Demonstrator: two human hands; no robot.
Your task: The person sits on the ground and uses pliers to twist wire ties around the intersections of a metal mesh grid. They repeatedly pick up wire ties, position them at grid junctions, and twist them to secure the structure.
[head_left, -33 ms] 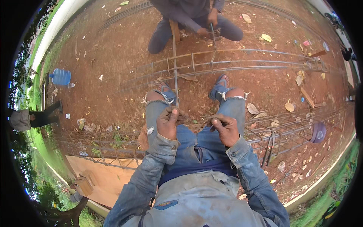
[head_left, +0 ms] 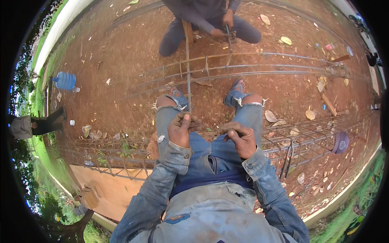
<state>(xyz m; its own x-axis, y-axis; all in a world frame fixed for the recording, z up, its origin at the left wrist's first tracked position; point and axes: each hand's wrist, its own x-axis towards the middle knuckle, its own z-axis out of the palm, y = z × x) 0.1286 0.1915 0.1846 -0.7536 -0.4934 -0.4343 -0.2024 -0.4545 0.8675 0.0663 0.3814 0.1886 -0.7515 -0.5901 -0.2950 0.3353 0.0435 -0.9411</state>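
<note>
Above my lap, my left hand (head_left: 181, 128) is closed, its thumb pressed against the fingers. Whatever it pinches is too small to make out. Just beyond its fingertips, a steel bar (head_left: 188, 77) runs away from me toward the co-worker. My right hand (head_left: 242, 139) is closed too, thumb against forefinger, with nothing I can name in the pinch. A gap separates the two hands. Past my feet lies a long rebar cage (head_left: 206, 68) with stirrups around it. The co-worker's hands (head_left: 227, 30) hold a thin tool at its far side.
A second rebar cage (head_left: 117, 160) passes across at my seat. Pincers with dark handles (head_left: 287, 158) rest on its right part, near a purple cap (head_left: 341, 142). A blue water jug (head_left: 65, 81) lies far left. Plywood (head_left: 107, 190) is at lower left. Another person (head_left: 36, 124) stands at left.
</note>
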